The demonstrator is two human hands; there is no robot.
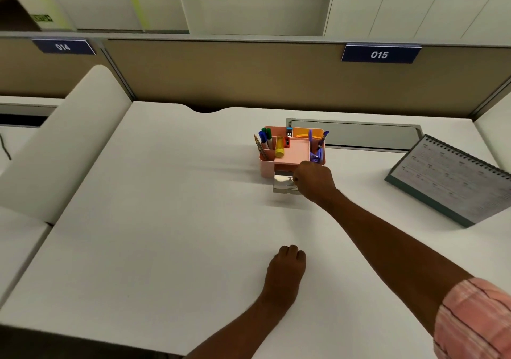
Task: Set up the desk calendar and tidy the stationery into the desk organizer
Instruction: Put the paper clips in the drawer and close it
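White desk [166, 220] lies bare around organizer [266, 169], right hand [315, 178] at its drawer [284, 185].

— What's around me on the feed?
— I see a white counter [154, 220], a tan partition [221, 73] behind it with blue number plates 014 [63, 46] and 015 [379, 54].
— Above that?
— Pale cabinets [262, 1], evenly lit.
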